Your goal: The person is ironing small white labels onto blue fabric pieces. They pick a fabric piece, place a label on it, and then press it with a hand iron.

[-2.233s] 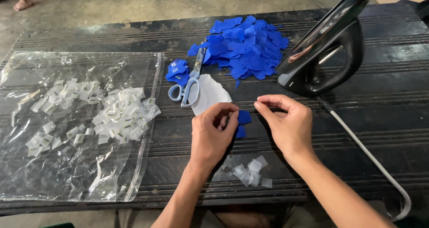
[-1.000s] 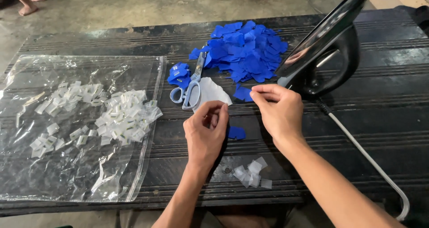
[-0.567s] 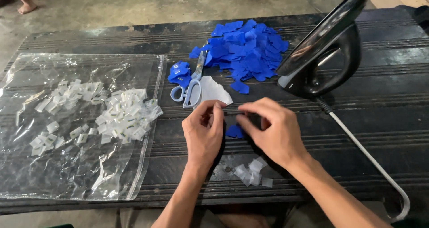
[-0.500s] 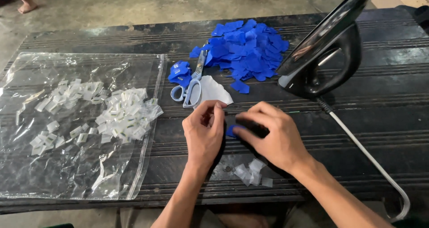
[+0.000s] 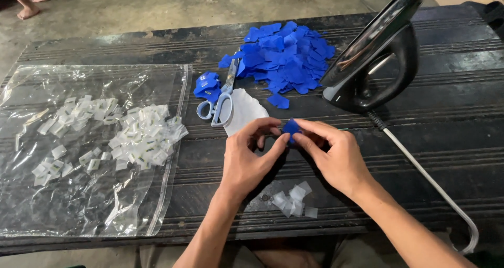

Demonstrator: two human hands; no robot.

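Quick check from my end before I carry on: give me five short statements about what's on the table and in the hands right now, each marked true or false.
1. Both hands pinch one small blue piece between them. True: the left hand and right hand meet on it.
2. The scissors lie to the right of the iron. False: they lie to its left, beside the blue pile.
3. The clear plastic bag holds small pale pieces. True.
4. The iron lies flat on its soleplate. False: it stands tilted on its heel.
5. A few clear pieces lie on the table near the wrists. True.
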